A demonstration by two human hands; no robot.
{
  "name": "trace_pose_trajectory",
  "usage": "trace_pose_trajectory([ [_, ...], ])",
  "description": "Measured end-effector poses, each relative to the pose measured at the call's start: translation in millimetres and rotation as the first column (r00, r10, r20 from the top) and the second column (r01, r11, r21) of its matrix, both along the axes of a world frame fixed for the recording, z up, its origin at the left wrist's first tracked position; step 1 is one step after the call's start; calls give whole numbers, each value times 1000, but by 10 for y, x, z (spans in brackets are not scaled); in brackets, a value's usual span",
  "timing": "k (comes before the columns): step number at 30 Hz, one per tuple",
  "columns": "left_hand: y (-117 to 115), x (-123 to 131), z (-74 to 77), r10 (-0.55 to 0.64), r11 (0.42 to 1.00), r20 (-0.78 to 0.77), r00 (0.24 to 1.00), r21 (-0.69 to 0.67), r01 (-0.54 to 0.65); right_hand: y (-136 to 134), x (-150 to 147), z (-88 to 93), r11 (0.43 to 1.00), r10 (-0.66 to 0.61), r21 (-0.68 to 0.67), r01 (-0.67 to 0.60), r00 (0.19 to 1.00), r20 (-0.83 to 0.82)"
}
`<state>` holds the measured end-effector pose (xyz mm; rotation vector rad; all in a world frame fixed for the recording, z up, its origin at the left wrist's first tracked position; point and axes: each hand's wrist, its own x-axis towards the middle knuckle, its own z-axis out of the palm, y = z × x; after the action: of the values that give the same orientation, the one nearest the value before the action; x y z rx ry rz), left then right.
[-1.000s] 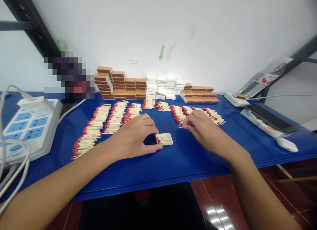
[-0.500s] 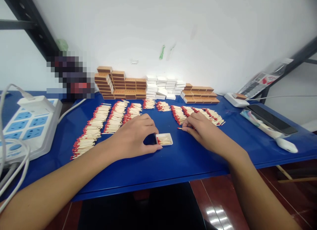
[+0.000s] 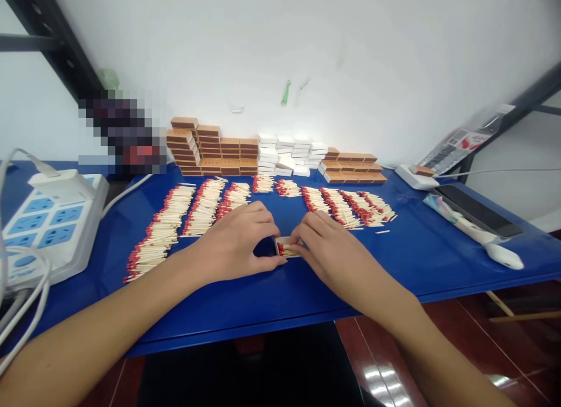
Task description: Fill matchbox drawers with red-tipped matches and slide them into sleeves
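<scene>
A small white matchbox tray (image 3: 277, 247) lies on the blue table, partly filled with red-headed matches (image 3: 283, 250). My left hand (image 3: 239, 240) grips its left end between thumb and fingers. Over the tray's right part is my right hand (image 3: 326, 243), its fingertips pinched at the matches and hiding that end. Its fingers are closed on matches, though how many I cannot make out. Rows of loose matches lie behind both hands, on the left (image 3: 160, 232) and on the right (image 3: 339, 208).
Stacked brown matchboxes (image 3: 210, 153), white trays (image 3: 291, 153) and more brown boxes (image 3: 355, 167) line the wall. A power strip (image 3: 52, 220) with cables stands left. At right are a phone (image 3: 477, 210), a white-handled item in a wrapper (image 3: 464, 223) and a white adapter (image 3: 414, 177).
My right hand has moved left from the right-hand match rows to the tray, carrying a match. A single match now lies apart at the right. My left hand has stayed at the tray.
</scene>
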<state>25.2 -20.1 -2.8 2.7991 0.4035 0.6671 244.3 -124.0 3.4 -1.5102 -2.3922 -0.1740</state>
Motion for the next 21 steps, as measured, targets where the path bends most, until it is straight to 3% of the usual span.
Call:
trace_pose_trajectory([
  [4,-10,7,0,9,1000,3,1000,-15,-9,37,110,-8,998,11,56,-8,998,-63],
  [9,-26,13,10,23,1000,-12,1000,-12,-23,163,701,-37,973,-131,173,152,983,-129],
  [13,-29,1,23,34,999,-9,999,-30,-35,296,1060,-165,989,-106,92,117,988,-113],
  [21,1,-4,7,27,1000,-11,1000,-17,-27,304,1040,-218,996,-76,27,80,988,-135],
])
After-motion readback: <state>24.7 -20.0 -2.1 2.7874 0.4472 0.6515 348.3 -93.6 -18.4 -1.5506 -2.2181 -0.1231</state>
